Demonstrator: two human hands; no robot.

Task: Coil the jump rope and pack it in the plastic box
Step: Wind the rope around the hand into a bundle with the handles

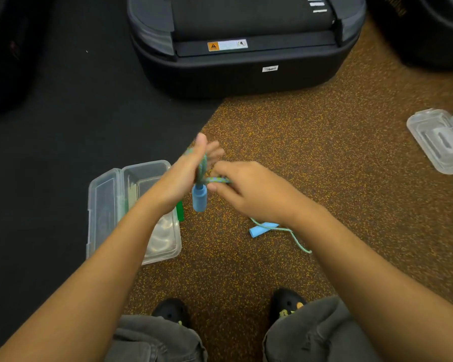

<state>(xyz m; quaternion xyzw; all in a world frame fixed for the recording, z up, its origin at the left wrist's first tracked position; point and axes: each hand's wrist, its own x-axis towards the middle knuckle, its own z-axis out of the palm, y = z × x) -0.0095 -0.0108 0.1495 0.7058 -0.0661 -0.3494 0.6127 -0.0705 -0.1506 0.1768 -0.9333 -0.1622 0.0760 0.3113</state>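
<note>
Both hands [209, 178] — jump rope [203, 168] wound between, box [110, 205] left

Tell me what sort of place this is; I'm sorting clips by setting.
Probably a gym or play space: speckled rubber floor beside a black mat, a large dark padded equipment case on the ground, and a jump rope being coiled.

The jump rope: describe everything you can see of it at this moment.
The jump rope is a thin braided cord, green flecked with blue, with two light-blue handles. Several turns are wound around the left hand, and one handle hangs below that palm. The right hand pinches a taut stretch beside the coil. The remaining cord trails under the right wrist to the floor, where the second handle lies flat. The wrap is blurred.
</note>
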